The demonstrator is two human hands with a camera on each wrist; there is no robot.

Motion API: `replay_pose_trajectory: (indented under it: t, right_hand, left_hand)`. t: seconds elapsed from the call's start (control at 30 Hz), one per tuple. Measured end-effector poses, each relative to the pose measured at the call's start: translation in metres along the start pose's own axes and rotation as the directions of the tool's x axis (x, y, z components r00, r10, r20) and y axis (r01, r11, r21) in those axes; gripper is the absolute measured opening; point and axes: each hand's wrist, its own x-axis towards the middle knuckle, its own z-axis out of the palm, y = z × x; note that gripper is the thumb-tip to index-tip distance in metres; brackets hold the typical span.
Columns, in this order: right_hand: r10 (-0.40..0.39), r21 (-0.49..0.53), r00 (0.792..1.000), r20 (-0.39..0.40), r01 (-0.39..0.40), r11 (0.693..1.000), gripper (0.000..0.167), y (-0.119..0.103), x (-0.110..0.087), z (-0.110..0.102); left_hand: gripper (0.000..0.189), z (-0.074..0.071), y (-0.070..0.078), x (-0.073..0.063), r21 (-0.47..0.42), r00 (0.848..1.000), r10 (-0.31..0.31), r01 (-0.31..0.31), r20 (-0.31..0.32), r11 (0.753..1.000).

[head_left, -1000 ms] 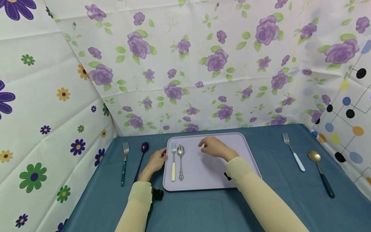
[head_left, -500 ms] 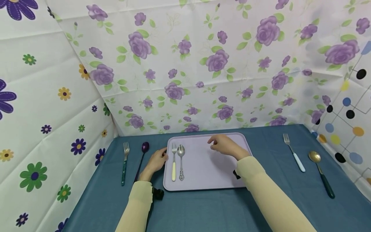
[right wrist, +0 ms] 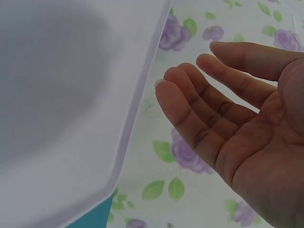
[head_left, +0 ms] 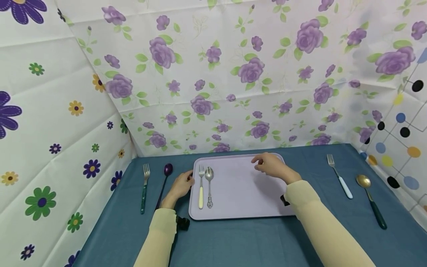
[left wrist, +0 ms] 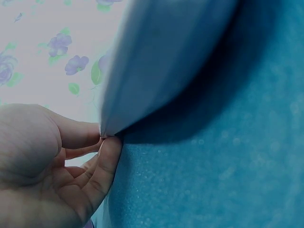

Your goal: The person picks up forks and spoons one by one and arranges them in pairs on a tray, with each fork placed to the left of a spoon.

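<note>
A lilac rectangular tray (head_left: pixel 240 196) lies on the blue cloth. My left hand (head_left: pixel 181 185) is at its left edge; in the left wrist view, thumb and finger pinch the rim of the tray (left wrist: pixel 152 61). Over the right half of the tray hovers my right hand (head_left: pixel 272 166), holding nothing, its fingers loosely bent in the right wrist view. On the tray's left side, a fork (head_left: pixel 201 194) with a cream handle and a silver spoon (head_left: pixel 209 185) with an ornate handle lie side by side.
Left of the tray lie a green-handled fork (head_left: pixel 144 193) and a dark purple spoon (head_left: pixel 168 170), partly behind the left arm. To the right are a white-handled fork (head_left: pixel 343 185) and a gold spoon (head_left: pixel 375 211) with a green handle. Patterned cloth walls (head_left: pixel 220 92) enclose the table.
My right hand has moved to the right across the tray, staying above it. The left hand keeps its place at the left edge, and the cutlery has not moved.
</note>
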Motion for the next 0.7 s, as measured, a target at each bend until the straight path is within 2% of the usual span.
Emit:
replay_pose_trajectory:
  t: [0.37, 0.7]
  right_hand:
    - [0.015, 0.025, 1.000, -0.005, -0.015, 1.000, 0.034, 0.017, -0.009, -0.015]
    - [0.052, 0.047, 0.998, -0.041, -0.050, 0.998, 0.035, 0.026, -0.023, -0.028]
  left_hand:
    - [0.045, 0.001, -0.001, 0.001, -0.003, 1.000, -0.005, 0.005, 0.002, 1.000]
    - [0.047, 0.001, 0.000, 0.000, 0.007, 1.000, -0.020, 0.020, 0.010, 1.000]
